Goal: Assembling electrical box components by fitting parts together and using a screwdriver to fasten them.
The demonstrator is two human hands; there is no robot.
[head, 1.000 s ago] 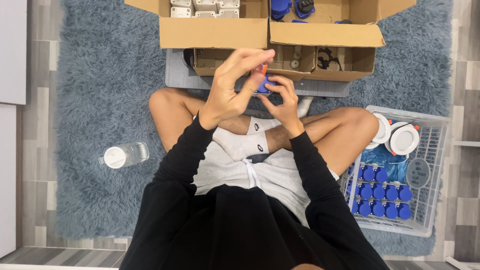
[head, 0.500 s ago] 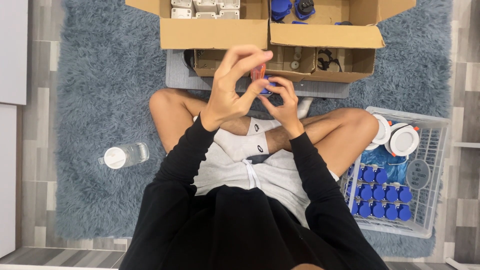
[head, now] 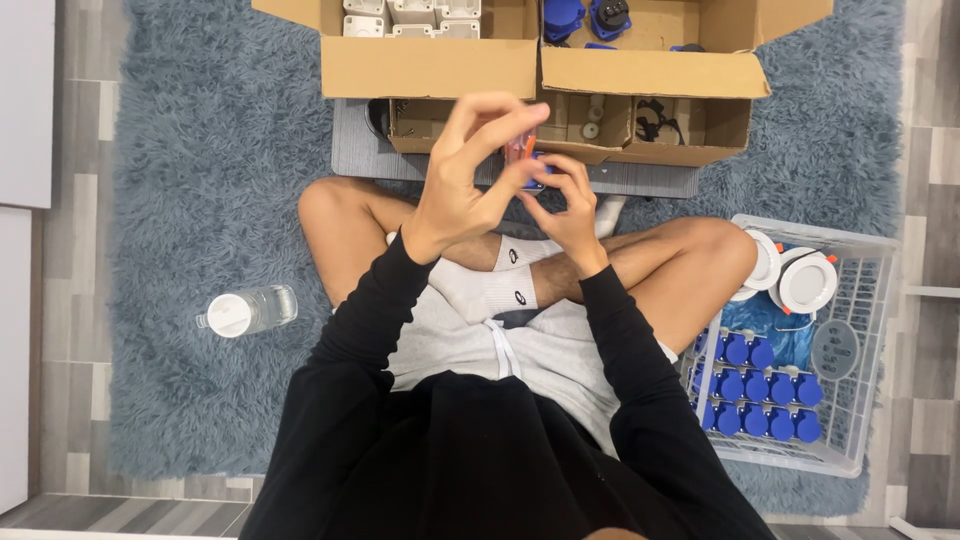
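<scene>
grey rug | two boxes | one bottle | left hand, right hand pinch blue part

We sit cross-legged at home on a shaggy blue-grey rug over wood-look flooring, cardboard boxes and a wire basket of parts alongside.

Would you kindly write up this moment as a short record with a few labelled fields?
Setting: person seated cross-legged on a shaggy blue-grey rug
Left hand: raised, fingertips pinching a small orange and blue part
Right hand: fingertips on the same part from below
Ahead: open cardboard box holding white and blue pieces
Right side: white wire basket with rows of blue parts and white round fittings
Left side: clear plastic bottle lying on the rug
</scene>
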